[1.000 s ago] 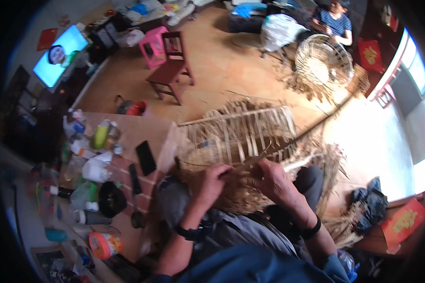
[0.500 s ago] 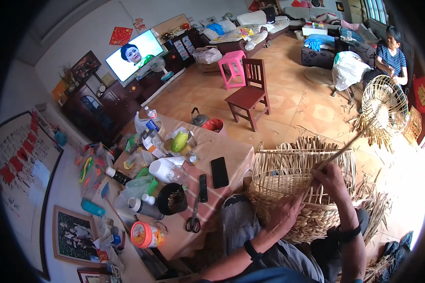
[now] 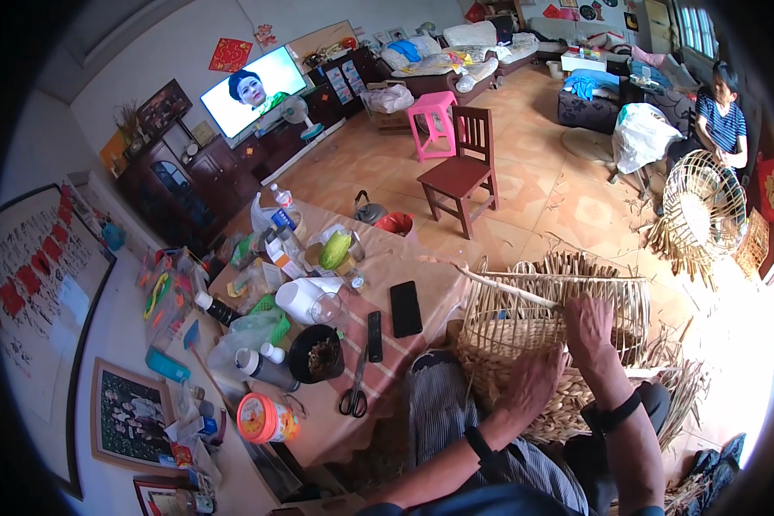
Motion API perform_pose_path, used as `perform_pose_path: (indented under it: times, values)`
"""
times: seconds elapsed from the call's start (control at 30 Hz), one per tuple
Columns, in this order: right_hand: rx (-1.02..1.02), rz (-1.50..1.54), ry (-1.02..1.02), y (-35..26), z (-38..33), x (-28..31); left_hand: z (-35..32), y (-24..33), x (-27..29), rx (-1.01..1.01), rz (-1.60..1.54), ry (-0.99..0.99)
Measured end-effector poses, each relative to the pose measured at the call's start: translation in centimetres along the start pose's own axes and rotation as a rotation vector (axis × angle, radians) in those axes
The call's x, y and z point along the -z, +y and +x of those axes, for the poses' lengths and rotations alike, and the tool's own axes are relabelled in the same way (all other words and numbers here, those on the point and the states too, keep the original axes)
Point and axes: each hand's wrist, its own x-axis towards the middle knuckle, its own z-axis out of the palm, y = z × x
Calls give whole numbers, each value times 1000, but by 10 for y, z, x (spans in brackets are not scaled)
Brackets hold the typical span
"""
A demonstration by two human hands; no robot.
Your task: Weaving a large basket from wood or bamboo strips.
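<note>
A half-woven straw basket (image 3: 568, 406) rests in my lap, its lower wall braided and its upper part open between thin upright stakes. My right hand (image 3: 588, 328) grips a long dry plant strip (image 3: 512, 289) above the basket's near side. The strip's free end reaches left across the basket toward the table. Lower and just to the left, my left hand (image 3: 531, 380) is closed at the near wall, fingertips close to the right hand. What exactly lies between its fingertips is mostly hidden.
At left a cluttered table (image 3: 430, 267) holds scissors (image 3: 353, 397), a phone (image 3: 406, 310), a remote (image 3: 374, 336) and a black bowl (image 3: 316, 354). Ahead stand a wooden chair (image 3: 460, 176) and pink stool (image 3: 432, 120). At far right sits another person (image 3: 721, 125) behind an open-framed basket (image 3: 705, 198).
The strip has swung from pointing up and right to lying leftward over the basket. My right hand has turned with it. The left hand has stayed near the basket wall.
</note>
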Motion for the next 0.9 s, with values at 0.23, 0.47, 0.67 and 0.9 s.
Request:
perform_pose_path:
  times: [0.23, 0.47, 0.67, 0.9]
  values:
    - [-139, -128, -459, 2, 7, 6, 5, 3, 5, 39, -32, -10]
    - [-54, 41, -207, -2, -12, 9, 10, 4, 9, 55, -71, 72]
    - [-190, 305, -214, -7, -24, 35, 11, 3, 8, 41, -100, 144]
    - [-413, 696, -146, -5, -46, 44, 13, 8, 7, 183, -195, 115]
